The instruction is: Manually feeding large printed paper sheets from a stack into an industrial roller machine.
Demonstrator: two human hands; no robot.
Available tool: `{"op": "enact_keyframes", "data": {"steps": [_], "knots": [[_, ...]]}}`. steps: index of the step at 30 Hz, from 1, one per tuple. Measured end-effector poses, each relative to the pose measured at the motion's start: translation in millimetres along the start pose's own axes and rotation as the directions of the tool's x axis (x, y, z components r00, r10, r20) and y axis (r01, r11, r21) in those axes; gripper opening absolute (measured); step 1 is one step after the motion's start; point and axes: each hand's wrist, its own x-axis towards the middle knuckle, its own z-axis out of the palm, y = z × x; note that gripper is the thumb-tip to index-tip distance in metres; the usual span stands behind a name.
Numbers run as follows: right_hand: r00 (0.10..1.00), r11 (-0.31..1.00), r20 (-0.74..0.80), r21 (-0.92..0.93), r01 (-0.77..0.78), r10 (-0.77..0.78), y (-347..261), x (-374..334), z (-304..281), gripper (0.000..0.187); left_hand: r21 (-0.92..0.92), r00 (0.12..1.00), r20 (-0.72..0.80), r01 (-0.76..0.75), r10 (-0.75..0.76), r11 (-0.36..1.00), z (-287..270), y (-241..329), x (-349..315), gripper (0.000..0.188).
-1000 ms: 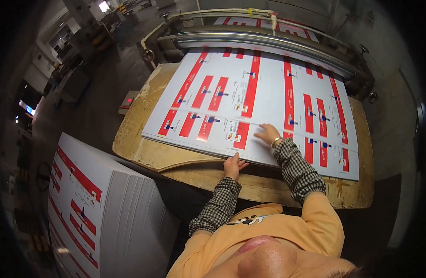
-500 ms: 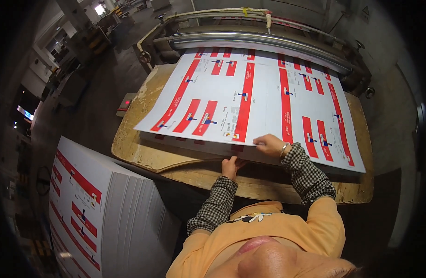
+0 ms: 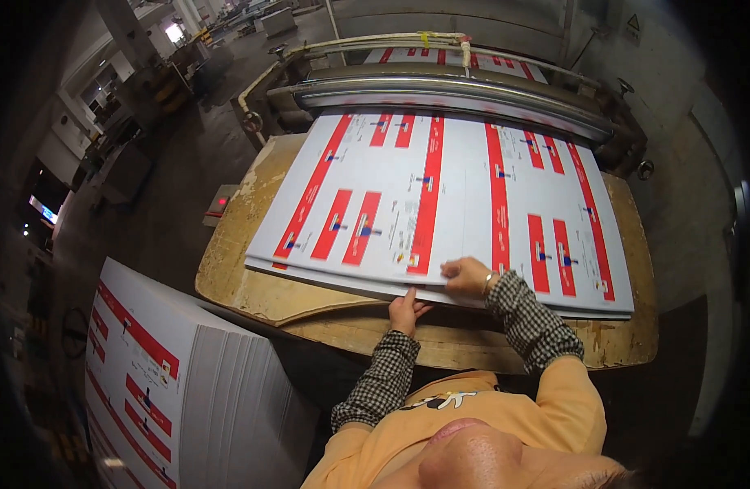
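A large white printed sheet (image 3: 465, 196), with red stripes and small blue figures, lies on a worn wooden board, its far end at the metal rollers. My right hand (image 3: 469, 277) pinches its near edge, just right of the middle. A second sheet's edge (image 3: 342, 285) shows just beneath, a narrow gap between the two. My left hand (image 3: 404, 313) is at this lower edge, thumb over it and fingers below, seeming to grip it lightly. Both forearms wear black-and-white checked sleeves.
The wooden board (image 3: 236, 269) has a curved near edge. Across its far side runs a roller machine (image 3: 456, 91) with pipes and handwheels. At lower left stands a thick stack (image 3: 228, 399) of similar printed sheets. A small box with a red light (image 3: 221, 201) sits beside the board.
The upper sheet's near edge has come down and toward me, closing much of the gap. My right hand moved down with it; my left shifted slightly nearer. Another printed sheet shows behind the rollers.
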Motion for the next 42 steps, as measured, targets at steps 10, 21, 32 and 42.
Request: {"op": "enact_keyframes", "data": {"steps": [10, 21, 32, 42], "knots": [[0.985, 0.813, 0.152, -0.582, 0.025, 0.079, -35, -14, 22, 0.084, -0.012, 0.998, 0.058, 0.009, -0.008, 1.0, -12, -10, 2, 0.015], [1.0, 0.998, -0.001, -0.064, -0.019, 0.019, -62, -9, -42, 0.029, -0.066, 0.995, 0.095, 0.01, -0.004, 0.998, -10, -9, 8, 0.027], [0.991, 0.991, 0.123, -0.126, -0.046, 0.062, -8, -17, -1, 0.037, 0.071, 0.997, -0.082, 0.02, -0.014, 0.997, 12, 4, -11, 0.016], [0.993, 0.931, 0.048, -0.354, -0.085, 0.109, -15, 23, 3, 0.063, 0.001, 1.0, -0.03, 0.006, -0.006, 1.0, -3, -7, 6, 0.02]]}}
